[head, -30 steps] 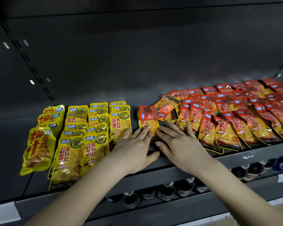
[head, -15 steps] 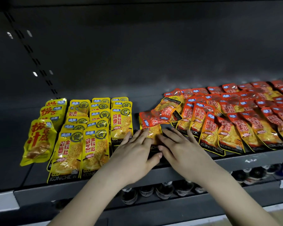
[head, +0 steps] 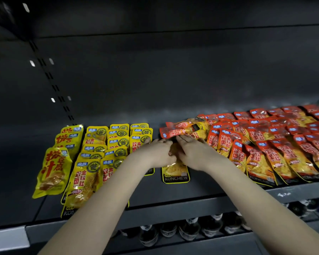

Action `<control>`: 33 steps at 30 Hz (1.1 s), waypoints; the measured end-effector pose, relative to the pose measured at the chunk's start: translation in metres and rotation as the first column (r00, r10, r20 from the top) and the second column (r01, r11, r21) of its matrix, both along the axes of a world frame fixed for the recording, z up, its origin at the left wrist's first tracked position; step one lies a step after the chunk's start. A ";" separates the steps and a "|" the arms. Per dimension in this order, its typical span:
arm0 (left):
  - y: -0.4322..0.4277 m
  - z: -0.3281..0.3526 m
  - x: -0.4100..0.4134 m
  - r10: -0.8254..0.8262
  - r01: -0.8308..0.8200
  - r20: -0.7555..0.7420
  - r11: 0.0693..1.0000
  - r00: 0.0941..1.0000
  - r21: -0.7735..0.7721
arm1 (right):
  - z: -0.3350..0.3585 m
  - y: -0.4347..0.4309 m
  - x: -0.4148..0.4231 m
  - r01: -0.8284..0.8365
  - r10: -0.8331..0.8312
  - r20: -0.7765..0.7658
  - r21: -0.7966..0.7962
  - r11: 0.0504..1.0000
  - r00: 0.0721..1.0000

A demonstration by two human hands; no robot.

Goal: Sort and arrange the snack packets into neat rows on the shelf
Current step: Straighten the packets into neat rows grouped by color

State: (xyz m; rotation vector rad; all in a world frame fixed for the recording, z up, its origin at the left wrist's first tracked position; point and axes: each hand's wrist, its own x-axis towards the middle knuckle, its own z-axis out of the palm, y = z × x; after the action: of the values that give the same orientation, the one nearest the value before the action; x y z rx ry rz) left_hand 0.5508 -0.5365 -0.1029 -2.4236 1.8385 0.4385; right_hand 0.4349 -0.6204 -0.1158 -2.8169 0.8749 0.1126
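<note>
The head view shows flat, glossy plastic pouches with rounded corners and crinkled faces lying on a matte dark grey metal shelf [head: 173,203]. Both bare forearms reach forward and converge, backs of the hands upward. The left hand [head: 159,151] has its knuckles bent, and its fingers curl over the upper part of an orange packet [head: 175,172] with its thumb on the packet's face. The right hand [head: 194,150] lies against the packet's other side with its fingers close together. Whether they pinch it I cannot tell. The packet's black-banded lower end sticks out toward the wrists from between the two hands. Just beyond the right fingertips, and touching them, a few loose red packets [head: 182,129] lie askew in a small heap. Outward of the left fingers, yellow packets [head: 87,173] overlap in straight rows. Outward of the right fingers, red packets [head: 265,159] overlap in slanting rows. A slotted upright [head: 50,78] runs up the back wall. Beneath the wrists, on the level below, stand dark bottles [head: 188,230].
</note>
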 end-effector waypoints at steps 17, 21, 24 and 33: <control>0.006 0.010 0.004 -0.058 0.047 -0.074 0.988 0.996 -0.145 | 0.017 0.011 -0.011 -0.054 0.033 0.189 0.105 0.993 0.981; 0.013 0.017 0.002 -0.056 0.052 -0.017 0.980 0.998 -0.190 | 0.024 0.015 -0.011 -0.089 0.072 0.166 0.097 0.991 0.984; 0.023 0.020 0.002 -0.039 0.040 0.013 0.975 0.999 -0.220 | 0.027 0.019 -0.009 -0.136 0.126 0.121 0.075 0.988 0.985; 0.057 0.012 0.015 0.060 -0.061 -0.009 0.968 0.998 -0.244 | 0.017 0.037 0.015 -0.256 0.244 0.139 0.077 0.964 0.960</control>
State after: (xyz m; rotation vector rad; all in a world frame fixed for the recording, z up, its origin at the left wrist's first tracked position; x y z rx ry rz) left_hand 0.5656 -0.4796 -0.0914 -2.6411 1.9267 0.2282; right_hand 0.4497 -0.5830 -0.0987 -2.7955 0.4704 0.0076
